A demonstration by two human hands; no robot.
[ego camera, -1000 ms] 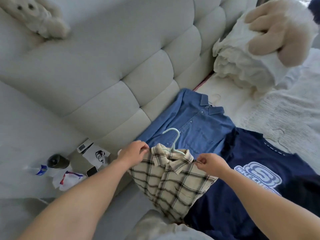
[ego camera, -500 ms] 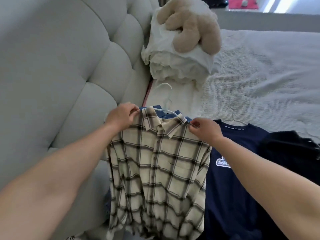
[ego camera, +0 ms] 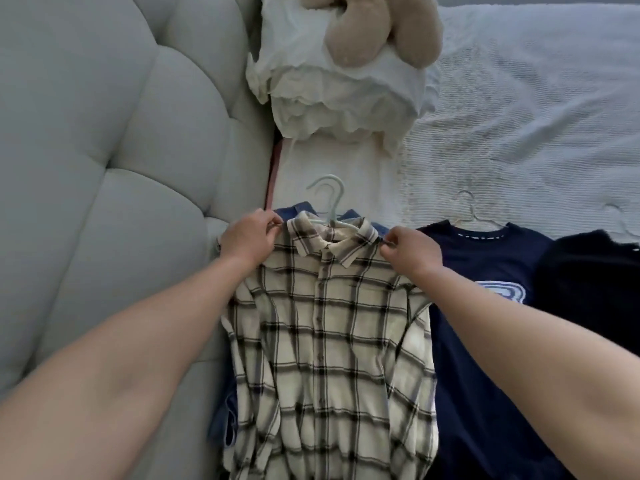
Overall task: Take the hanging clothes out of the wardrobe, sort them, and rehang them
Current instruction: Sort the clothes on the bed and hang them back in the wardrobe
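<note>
Plaid shirt (ego camera: 329, 358), cream with dark checks, buttoned, spread front-up on bed (ego camera: 536, 109), collar toward the far end. Still on pale green hanger (ego camera: 329, 206), hook poking out above the collar. Laid over blue shirt (ego camera: 304, 210); only blue collar tips and a strip along the near-left edge visible.

Left hand (ego camera: 247, 237) at left shoulder seam, fingers (ego camera: 275, 225) pinched shut on plaid fabric beside the collar. Right hand (ego camera: 408, 249) at right shoulder, fingers (ego camera: 388, 242) closed in a pinch on the fabric edge. Both forearms bare, reaching in from the near side.

Just right, touching the plaid sleeve: navy T-shirt (ego camera: 485, 323) with pale printed logo, flat, on thin white hanger (ego camera: 467, 213). Further right, dark garment (ego camera: 588, 289), detail not readable.

Beyond the hangers: white ruffled pillow (ego camera: 332, 98) with tan plush toy (ego camera: 374, 32) on top. Left side: grey tufted headboard (ego camera: 104, 168), hard against the mattress edge. White textured bedspread under everything.
</note>
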